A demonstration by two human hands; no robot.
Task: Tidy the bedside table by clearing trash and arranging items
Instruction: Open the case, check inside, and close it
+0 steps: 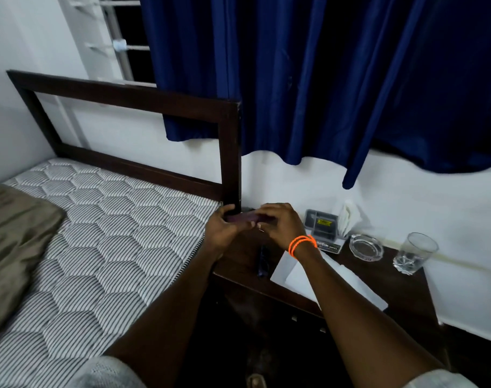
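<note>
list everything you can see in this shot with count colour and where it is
flat purple object: 1, purple, held in both hands above the back left corner of the table
dark wooden bedside table: 1, dark brown, right of the bed
clear drinking glass: 1, clear, right end of the table
clear glass ashtray: 1, clear, left of the glass
grey plastic box with a yellow label: 1, grey, back of the table
white tissue: 1, white, upright beside the box
white paper sheets: at least 2, white, front of the table
dark pen-like object: 1, dark blue, left of the sheets
quilted striped mattress: 1, white and grey, left
blue curtain: 1, blue, above the table
left hand: 1, holds the purple object
right hand: 1, orange bands at the wrist, holds the purple object
</note>
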